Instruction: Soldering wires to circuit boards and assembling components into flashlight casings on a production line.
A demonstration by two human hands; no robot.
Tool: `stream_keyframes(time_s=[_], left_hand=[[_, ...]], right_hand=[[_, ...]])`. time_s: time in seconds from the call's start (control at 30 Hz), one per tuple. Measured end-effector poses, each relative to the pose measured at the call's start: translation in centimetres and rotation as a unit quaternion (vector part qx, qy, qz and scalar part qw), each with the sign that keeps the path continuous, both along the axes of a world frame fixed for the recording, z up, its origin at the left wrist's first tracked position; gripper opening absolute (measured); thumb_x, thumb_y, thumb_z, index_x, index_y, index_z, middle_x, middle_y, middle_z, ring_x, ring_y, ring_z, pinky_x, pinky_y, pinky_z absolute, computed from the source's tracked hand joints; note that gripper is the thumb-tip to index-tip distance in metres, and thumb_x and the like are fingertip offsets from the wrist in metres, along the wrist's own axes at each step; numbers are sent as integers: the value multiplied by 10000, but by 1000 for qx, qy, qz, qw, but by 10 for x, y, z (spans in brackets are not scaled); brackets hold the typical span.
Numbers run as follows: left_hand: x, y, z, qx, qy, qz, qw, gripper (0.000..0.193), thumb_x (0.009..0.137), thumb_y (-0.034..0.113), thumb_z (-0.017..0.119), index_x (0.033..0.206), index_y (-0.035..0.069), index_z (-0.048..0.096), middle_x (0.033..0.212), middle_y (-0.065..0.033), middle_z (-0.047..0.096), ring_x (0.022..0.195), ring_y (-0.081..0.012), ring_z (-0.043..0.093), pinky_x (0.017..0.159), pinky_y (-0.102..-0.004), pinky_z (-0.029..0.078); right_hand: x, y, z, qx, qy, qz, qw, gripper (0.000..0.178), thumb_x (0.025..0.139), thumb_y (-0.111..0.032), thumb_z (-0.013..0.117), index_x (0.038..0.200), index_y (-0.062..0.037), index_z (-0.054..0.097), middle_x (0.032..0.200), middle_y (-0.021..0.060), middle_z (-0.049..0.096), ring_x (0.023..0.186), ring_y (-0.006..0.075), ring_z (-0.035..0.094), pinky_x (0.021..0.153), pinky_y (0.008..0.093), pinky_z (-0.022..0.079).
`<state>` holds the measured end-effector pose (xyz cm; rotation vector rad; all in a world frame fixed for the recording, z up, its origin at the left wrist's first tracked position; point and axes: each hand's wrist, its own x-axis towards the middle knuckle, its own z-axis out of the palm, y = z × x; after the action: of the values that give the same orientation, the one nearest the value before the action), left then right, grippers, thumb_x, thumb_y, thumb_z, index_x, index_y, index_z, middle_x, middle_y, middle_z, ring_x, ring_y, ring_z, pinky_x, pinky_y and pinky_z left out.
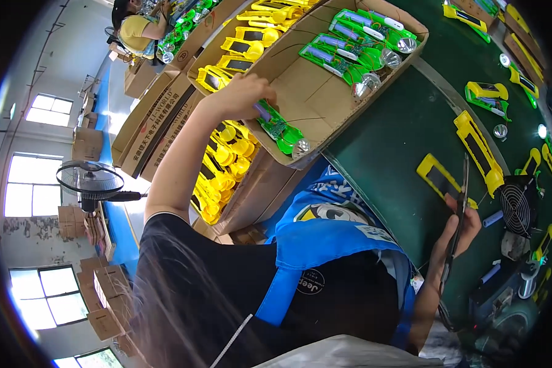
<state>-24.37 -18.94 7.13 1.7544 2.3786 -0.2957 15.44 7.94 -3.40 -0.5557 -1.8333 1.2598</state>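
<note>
My left hand (242, 97) reaches over the near wall of an open cardboard box (294, 80). Its fingers are closed on the end of a green flashlight housing (281, 130) with a circuit board, a purple battery and a clear round reflector. Several similar green housings (356, 46) with wires lie at the box's other end. Over the green bench, my right hand (463, 230) is closed around a long, thin, dark tool (455, 245) with a narrow tip; its exact kind is unclear. A yellow housing frame (441, 178) lies beside that hand.
Another box with yellow housings (224, 159) stands alongside. On the green bench (405, 129) lie a yellow frame (479, 153), a yellow-green flashlight (487, 98) and a small black fan (517, 205). A person in yellow (138, 30) works at the far upper left.
</note>
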Motion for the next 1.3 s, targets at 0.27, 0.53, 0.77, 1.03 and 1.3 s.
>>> stream_keyframes(time_s=[0.27, 0.53, 0.77, 1.03, 1.3], left_hand=[[-10, 7, 11, 42, -70, -7, 997, 373, 690, 102, 723, 1049, 131, 627, 1071, -13, 605, 1068, -227, 539, 904, -406, 396], [99, 105, 67, 224, -132, -156, 953, 408, 647, 11, 743, 1036, 53, 628, 978, -100, 622, 970, -293, 587, 842, -396, 454], [199, 185, -36, 123, -217, -256, 934, 325, 733, 123, 715, 1036, 57, 619, 990, -77, 580, 968, -251, 548, 810, -370, 412], [246, 199, -62, 294, -387, -97, 869, 266, 799, 1, 651, 1062, 39, 667, 1045, -94, 624, 780, -195, 571, 691, -319, 476], [253, 209, -62, 221, -528, 23, 820, 97, 767, 3, 665, 860, 4, 636, 781, -79, 601, 590, -152, 536, 552, -277, 452]], right_hand=[[14, 8, 15, 64, -15, -83, 994, 426, 948, -328, 545, 1209, -30, 390, 1031, 184, 623, 1011, 270, 600, 973, 398, 388], [94, 9, 8, 50, 119, -190, 973, 505, 885, -460, 615, 1122, -48, 443, 969, 148, 536, 856, 246, 565, 790, 396, 472], [114, -12, 3, -125, 245, -174, 946, 357, 890, -297, 601, 1088, -54, 430, 963, 100, 480, 828, 205, 481, 733, 370, 414], [114, -38, -4, -233, 177, -144, 945, 389, 852, -297, 638, 1013, 6, 455, 943, 185, 561, 764, 214, 583, 676, 303, 484], [98, -29, 4, -205, 38, -158, 965, 255, 858, -229, 605, 941, -10, 505, 653, 75, 627, 699, 128, 609, 1098, 478, 284]])
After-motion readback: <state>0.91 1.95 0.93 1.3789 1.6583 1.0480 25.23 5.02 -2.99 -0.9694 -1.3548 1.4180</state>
